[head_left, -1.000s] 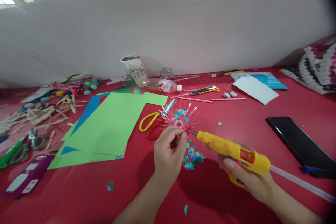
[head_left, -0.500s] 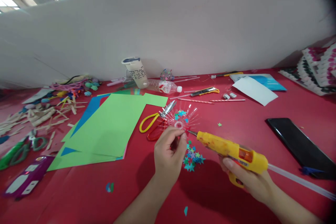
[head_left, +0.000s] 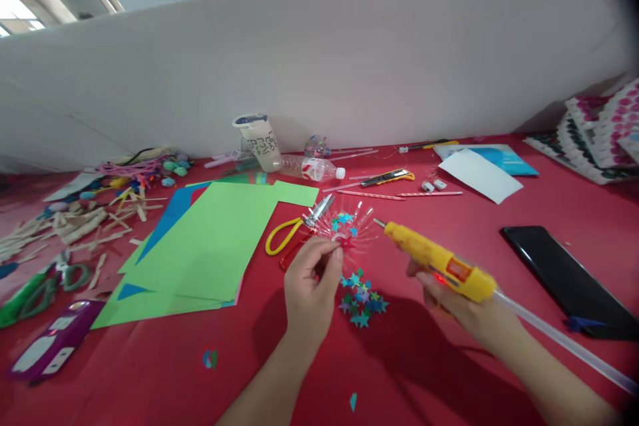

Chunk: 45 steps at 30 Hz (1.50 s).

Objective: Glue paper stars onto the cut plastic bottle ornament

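Observation:
Between thumb and forefinger, my left hand (head_left: 313, 279) pinches a small red star (head_left: 345, 244). Just beyond it lies a clear plastic piece (head_left: 368, 219) cut into strips that fan outward, with several blue stars (head_left: 343, 218) on it. My right hand (head_left: 456, 303) is wrapped round a yellow glue gun (head_left: 439, 263), its nozzle pointing up and left, apart from the star. A long clear glue stick (head_left: 559, 339) sticks out of the gun's back. A pile of blue, green and purple paper stars (head_left: 363, 299) lies on the red table between my hands.
Yellow-handled scissors (head_left: 284, 234) and green paper sheets (head_left: 200, 239) lie to the left. A utility knife (head_left: 388, 177), a plastic bottle (head_left: 309, 168) and a cup (head_left: 258, 143) are farther back. A black phone (head_left: 564, 276) lies right, a purple device (head_left: 57, 339) at the left.
The glue gun has drawn back from the red star, its nozzle now higher and clear of my left hand. My left hand has shifted slightly left, still pinching the star.

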Each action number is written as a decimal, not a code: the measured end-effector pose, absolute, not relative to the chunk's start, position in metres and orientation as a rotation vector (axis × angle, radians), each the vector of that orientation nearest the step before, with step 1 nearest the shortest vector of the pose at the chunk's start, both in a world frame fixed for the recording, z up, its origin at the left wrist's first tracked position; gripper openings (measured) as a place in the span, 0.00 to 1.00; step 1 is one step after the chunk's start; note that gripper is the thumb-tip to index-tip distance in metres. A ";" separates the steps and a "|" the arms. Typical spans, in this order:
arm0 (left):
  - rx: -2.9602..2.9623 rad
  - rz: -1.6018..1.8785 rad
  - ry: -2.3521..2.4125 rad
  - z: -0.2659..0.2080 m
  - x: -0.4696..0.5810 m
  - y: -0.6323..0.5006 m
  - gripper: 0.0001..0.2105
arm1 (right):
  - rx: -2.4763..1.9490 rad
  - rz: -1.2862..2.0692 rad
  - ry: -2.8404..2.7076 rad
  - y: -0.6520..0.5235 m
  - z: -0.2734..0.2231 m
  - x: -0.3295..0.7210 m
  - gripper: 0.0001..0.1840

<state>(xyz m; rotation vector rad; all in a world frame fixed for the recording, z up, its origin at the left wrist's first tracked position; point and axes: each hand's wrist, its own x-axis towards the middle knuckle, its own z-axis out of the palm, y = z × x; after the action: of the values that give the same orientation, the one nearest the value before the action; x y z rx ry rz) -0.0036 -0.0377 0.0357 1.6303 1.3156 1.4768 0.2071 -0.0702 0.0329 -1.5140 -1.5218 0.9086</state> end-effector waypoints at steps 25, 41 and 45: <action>0.962 0.850 1.044 0.071 0.003 -0.041 0.08 | -1.302 0.127 -2.313 -0.020 0.055 0.236 0.09; 0.939 0.648 1.004 0.068 -0.010 -0.041 0.07 | -0.838 0.528 -2.241 -0.043 0.072 0.186 0.05; 1.395 0.894 1.200 0.073 -0.023 -0.019 0.06 | -0.898 0.504 -2.177 -0.030 0.080 0.188 0.05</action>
<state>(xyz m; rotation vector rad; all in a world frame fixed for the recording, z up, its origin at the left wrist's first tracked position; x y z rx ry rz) -0.0230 -0.0193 0.0728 1.3950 1.1995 0.8941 0.1877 -0.0300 0.0798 -0.8980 -2.1768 0.5041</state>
